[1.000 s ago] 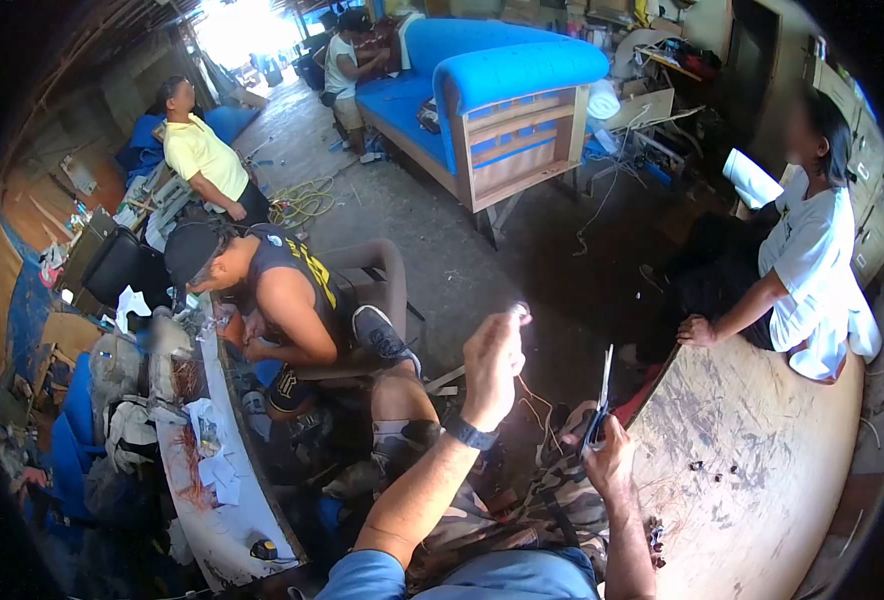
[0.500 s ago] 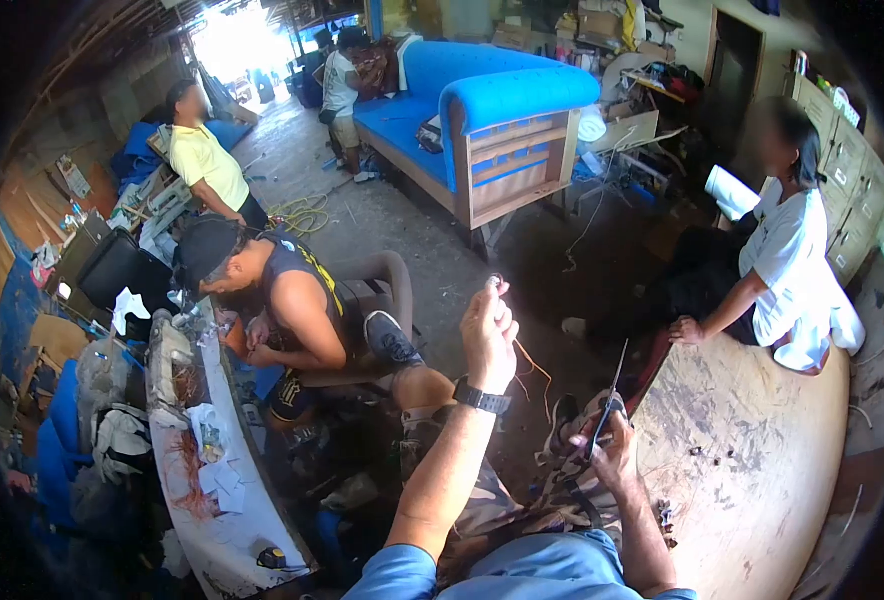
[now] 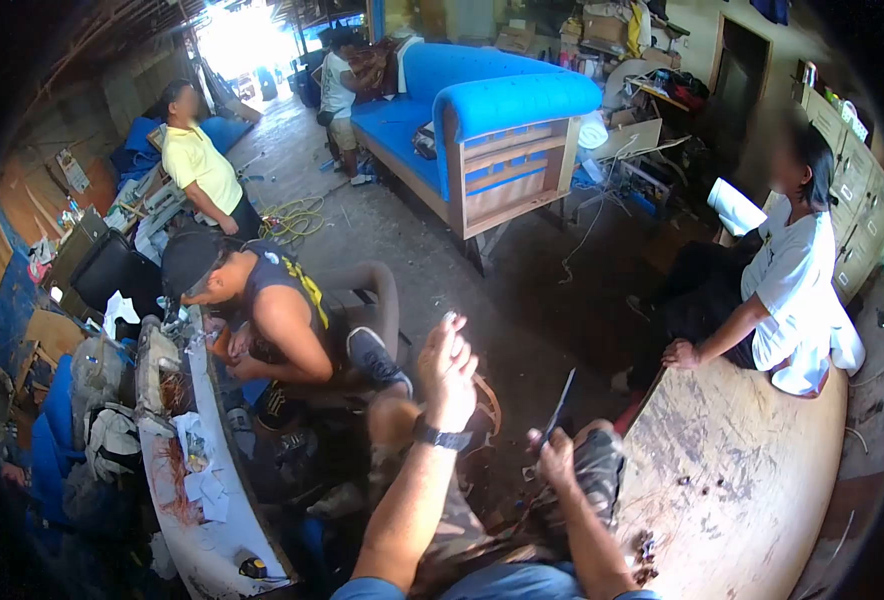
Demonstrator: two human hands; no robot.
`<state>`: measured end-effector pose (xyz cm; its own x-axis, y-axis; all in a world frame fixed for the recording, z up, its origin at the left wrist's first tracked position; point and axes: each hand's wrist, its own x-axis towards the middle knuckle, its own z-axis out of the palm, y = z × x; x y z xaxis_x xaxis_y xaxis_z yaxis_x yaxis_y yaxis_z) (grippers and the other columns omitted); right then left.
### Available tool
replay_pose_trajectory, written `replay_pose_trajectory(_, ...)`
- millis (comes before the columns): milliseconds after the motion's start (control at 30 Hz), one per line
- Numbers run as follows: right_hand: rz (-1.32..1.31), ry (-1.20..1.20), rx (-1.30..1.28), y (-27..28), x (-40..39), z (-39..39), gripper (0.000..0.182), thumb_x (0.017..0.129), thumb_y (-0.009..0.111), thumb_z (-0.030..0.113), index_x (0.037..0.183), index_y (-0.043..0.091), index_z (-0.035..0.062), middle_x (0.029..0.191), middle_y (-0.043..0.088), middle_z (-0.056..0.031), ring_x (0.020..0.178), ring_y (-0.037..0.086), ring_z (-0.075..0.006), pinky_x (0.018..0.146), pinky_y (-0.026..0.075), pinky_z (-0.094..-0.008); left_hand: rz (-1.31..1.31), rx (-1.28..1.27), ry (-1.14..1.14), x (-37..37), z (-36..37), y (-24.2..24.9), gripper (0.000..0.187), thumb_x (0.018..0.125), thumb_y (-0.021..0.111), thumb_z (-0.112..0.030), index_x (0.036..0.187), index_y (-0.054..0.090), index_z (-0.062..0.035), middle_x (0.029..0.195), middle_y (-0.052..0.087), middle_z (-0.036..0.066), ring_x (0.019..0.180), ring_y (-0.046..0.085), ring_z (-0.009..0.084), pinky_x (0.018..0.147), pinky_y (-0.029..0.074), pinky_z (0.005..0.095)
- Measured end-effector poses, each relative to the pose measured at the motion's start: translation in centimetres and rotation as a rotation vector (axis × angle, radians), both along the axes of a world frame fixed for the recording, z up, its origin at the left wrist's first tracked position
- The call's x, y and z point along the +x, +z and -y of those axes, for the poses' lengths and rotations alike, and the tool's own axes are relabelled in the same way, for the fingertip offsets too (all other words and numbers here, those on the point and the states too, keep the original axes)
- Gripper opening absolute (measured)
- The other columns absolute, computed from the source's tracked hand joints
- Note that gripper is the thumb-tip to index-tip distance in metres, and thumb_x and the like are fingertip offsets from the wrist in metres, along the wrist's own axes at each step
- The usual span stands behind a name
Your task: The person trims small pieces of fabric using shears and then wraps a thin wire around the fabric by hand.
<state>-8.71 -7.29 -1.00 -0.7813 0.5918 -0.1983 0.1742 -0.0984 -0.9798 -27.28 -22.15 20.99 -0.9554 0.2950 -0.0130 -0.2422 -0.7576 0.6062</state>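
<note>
My left hand (image 3: 449,375), with a dark watch (image 3: 442,435) on its wrist, is raised in front of me with its fingertips pinched together. A thin orange cord (image 3: 494,402) hangs in a curve beside it and seems to come from its grip. A tiny pale bit shows at the fingertips, too small to name. Lower and to the right, my right hand (image 3: 556,458) is closed around the handles of a pair of scissors (image 3: 564,398). Their long, narrow blade points up, and the fingers mostly hide the handles. Below both hands are my camouflage-patterned shorts (image 3: 602,470).
A worn board (image 3: 722,440) with small dark bits lies at right, where a seated person in white (image 3: 792,260) leans. A person in a cap (image 3: 287,330) works at left beside a long pale piece (image 3: 197,500). A blue sofa (image 3: 517,105) stands ahead; two people stand farther back.
My left hand has come down and to the left, still pinched. My right hand has shifted left with the scissors. The view has moved slightly.
</note>
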Motion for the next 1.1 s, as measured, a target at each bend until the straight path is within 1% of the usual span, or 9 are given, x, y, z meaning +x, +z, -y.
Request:
replay_pose_trajectory(100, -0.012, 0.027, 0.041, -2.1, 0.0, 0.3, 0.029, 0.092, 0.08, 0.02, 0.097, 0.062, -0.0025, 0.079, 0.067, -0.0069, 0.072, 0.066, -0.0153, 0.065, 0.054, -0.0324, 0.008, -0.073, -0.008, 0.1, -0.7, -0.3, 0.024, 0.107, 0.062, -0.028, 0.116, 0.067, -0.0054, 0.071, 0.039, -0.01, 0.054, 0.03, 0.0007, 0.044, 0.024, 0.018)
replay_pose_trajectory(167, 0.118, 0.051, 0.156, -2.4, -0.3, -0.5, 0.05, 0.087, 0.086, 0.036, 0.091, 0.059, -0.0069, 0.074, 0.062, -0.0174, 0.069, 0.054, -0.0189, 0.066, 0.051, -0.039, 0.004, -0.161, -0.032, 0.3, -2.2, -0.8, 0.025, 0.108, 0.061, -0.028, 0.113, 0.069, -0.0052, 0.07, 0.036, -0.01, 0.054, 0.03, 0.0004, 0.044, 0.023, 0.0181)
replay_pose_trajectory(233, 0.042, 0.108, 0.217, 0.2, -0.2, -1.3, 0.049, 0.086, 0.085, 0.034, 0.089, 0.058, -0.0062, 0.068, 0.057, -0.0179, 0.066, 0.05, -0.019, 0.064, 0.05, -0.0401, 0.053, -0.204, -0.069, 0.7, -4.3, -1.5, 0.023, 0.109, 0.06, -0.026, 0.114, 0.069, -0.0052, 0.072, 0.039, -0.01, 0.054, 0.031, 0.0001, 0.044, 0.024, 0.0176)
replay_pose_trajectory(300, 0.186, 0.148, 0.271, 3.0, -0.2, -2.0, 0.047, 0.085, 0.085, 0.031, 0.083, 0.054, -0.0044, 0.062, 0.052, -0.0129, 0.06, 0.045, -0.0174, 0.057, 0.047, -0.0407, 0.062, -0.222, -0.13, 0.8, -6.1, -2.3, 0.023, 0.109, 0.06, -0.026, 0.115, 0.069, -0.0055, 0.075, 0.046, -0.009, 0.055, 0.033, -0.0002, 0.045, 0.025, 0.0169)
replay_pose_trajectory(367, 0.152, 0.12, 0.223, 1.9, 0.0, -2.5, 0.052, 0.085, 0.087, 0.036, 0.081, 0.052, -0.0033, 0.061, 0.052, -0.0127, 0.059, 0.045, -0.0169, 0.054, 0.046, -0.0399, 0.069, -0.26, -0.15, 1.3, -8.1, -2.5, 0.023, 0.108, 0.061, -0.026, 0.114, 0.069, -0.0058, 0.076, 0.047, -0.009, 0.057, 0.034, -0.0003, 0.046, 0.026, 0.0169)
replay_pose_trajectory(533, 0.128, 0.081, 0.095, 1.1, 0.1, -3.6, 0.058, 0.084, 0.085, 0.048, 0.082, 0.055, -0.0016, 0.069, 0.062, -0.0191, 0.064, 0.056, -0.0237, 0.065, 0.051, -0.0415, 0.03, -0.363, -0.158, 2.2, -11.3, -2.0, 0.023, 0.106, 0.065, -0.028, 0.11, 0.069, -0.0059, 0.073, 0.046, -0.01, 0.058, 0.036, 0.0001, 0.05, 0.028, 0.0181)
replay_pose_trajectory(767, 0.152, 0.116, 0.015, -1.2, 0.8, -4.1, 0.058, 0.084, 0.084, 0.049, 0.084, 0.06, -0.0037, 0.076, 0.072, -0.0209, 0.072, 0.071, -0.028, 0.069, 0.055, -0.0404, 0.0, -0.386, -0.202, 2.8, -13.7, -2.6, 0.022, 0.107, 0.062, -0.026, 0.114, 0.068, -0.0052, 0.074, 0.045, -0.01, 0.058, 0.036, 0.0, 0.049, 0.027, 0.0175)
replay_pose_trajectory(900, 0.167, 0.149, -0.026, 0.2, 1.1, -4.3, 0.055, 0.087, 0.082, 0.048, 0.087, 0.062, -0.0035, 0.082, 0.076, -0.0187, 0.076, 0.075, -0.0256, 0.072, 0.057, -0.0381, -0.027, -0.404, -0.216, 3.3, -14.7, -2.2, 0.022, 0.107, 0.064, -0.026, 0.112, 0.068, -0.005, 0.072, 0.044, -0.01, 0.058, 0.036, -0.0002, 0.05, 0.026, 0.0177)
replay_pose_trajectory(1100, 0.116, 0.107, -0.115, 0.1, 1.6, -4.1, 0.048, 0.089, 0.084, 0.041, 0.087, 0.063, -0.0026, 0.074, 0.07, -0.01, 0.068, 0.067, -0.0159, 0.063, 0.054, -0.033, -0.026, -0.434, -0.176, 3.4, -15.1, -2.5, 0.023, 0.106, 0.065, -0.028, 0.11, 0.069, -0.0056, 0.072, 0.045, -0.01, 0.058, 0.037, -0.0004, 0.05, 0.027, 0.0181)
